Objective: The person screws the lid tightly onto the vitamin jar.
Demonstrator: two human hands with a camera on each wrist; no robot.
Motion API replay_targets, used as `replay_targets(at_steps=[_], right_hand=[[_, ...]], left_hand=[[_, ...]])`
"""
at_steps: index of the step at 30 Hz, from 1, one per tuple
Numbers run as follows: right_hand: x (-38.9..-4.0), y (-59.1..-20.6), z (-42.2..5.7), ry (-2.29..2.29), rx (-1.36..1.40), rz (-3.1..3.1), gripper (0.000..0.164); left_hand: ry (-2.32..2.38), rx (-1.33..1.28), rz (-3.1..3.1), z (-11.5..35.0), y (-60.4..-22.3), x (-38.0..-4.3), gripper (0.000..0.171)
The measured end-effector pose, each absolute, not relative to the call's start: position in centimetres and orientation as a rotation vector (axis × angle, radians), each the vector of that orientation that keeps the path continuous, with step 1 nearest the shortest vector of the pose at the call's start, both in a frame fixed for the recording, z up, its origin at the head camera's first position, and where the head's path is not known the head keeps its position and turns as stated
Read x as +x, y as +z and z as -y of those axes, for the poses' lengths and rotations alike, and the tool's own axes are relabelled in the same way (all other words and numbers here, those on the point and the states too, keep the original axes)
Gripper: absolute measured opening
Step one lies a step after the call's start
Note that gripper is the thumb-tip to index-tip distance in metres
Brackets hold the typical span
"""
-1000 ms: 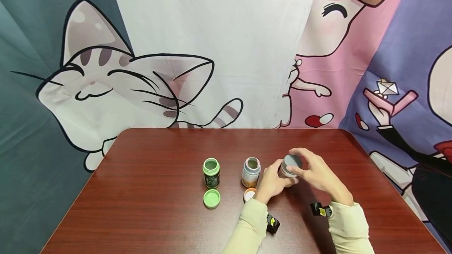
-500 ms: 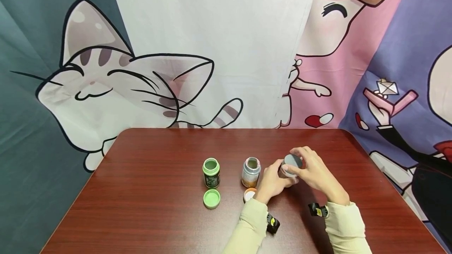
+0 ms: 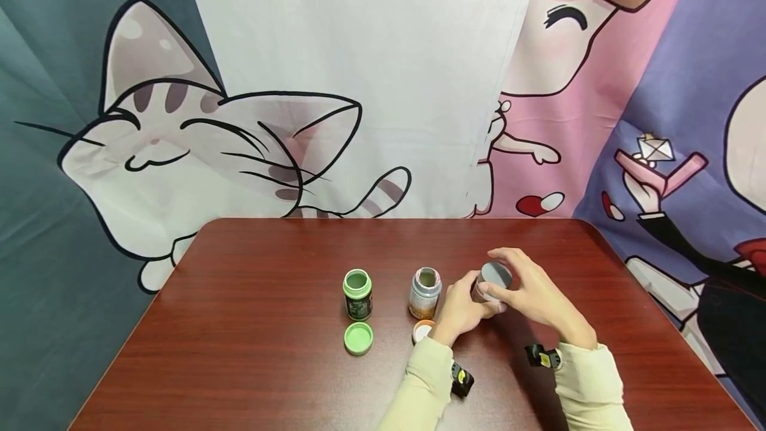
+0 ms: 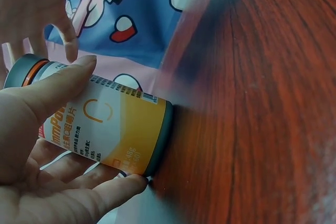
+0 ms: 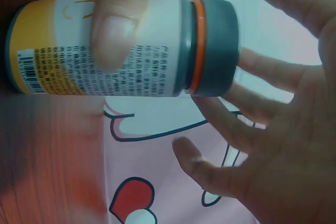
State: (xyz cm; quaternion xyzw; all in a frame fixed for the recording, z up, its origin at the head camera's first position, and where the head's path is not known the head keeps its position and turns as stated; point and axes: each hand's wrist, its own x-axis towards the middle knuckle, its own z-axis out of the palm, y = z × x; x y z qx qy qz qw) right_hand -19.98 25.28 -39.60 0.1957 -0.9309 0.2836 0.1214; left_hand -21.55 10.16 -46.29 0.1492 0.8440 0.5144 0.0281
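My left hand (image 3: 462, 310) grips a pill bottle (image 4: 136, 121) with a white and yellow label, its thumb across one side and its fingers round the other. The bottle's base is at the table top. A grey-green lid (image 5: 220, 45) sits on the bottle's neck, above an orange ring (image 5: 198, 45). My right hand (image 3: 541, 298) is spread loosely around the lid, thumb and fingers apart. In the right wrist view some of its fingers pass behind the lid, so whether they touch it is hard to tell.
Left of my hands stand an uncapped grey bottle (image 3: 425, 294) and an uncapped green bottle (image 3: 358, 301). In front of them lie an orange-rimmed cap (image 3: 421, 331), partly hidden by my left arm, and a green cap (image 3: 358, 338). A printed cloth (image 3: 371, 85) hangs behind the table (image 3: 251, 351).
My right hand has shifted slightly around the lid, and its thumb now covers less of the lid's top. My left hand and the pill bottle stay in place.
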Motion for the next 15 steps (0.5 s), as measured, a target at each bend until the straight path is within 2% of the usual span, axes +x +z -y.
replay_targets(at_steps=[6, 15], right_hand=[[-19.71, -39.22, -25.53, 0.873, 0.659, 2.759, 0.06], [-19.76, -39.48, -25.54, 0.918, 0.64, 2.782, 0.064]], left_hand=[[1.57, 0.463, -2.615, -10.24, -46.32, -21.64, 0.055], [1.571, 0.446, -2.597, -10.24, -46.3, -21.61, 0.054]])
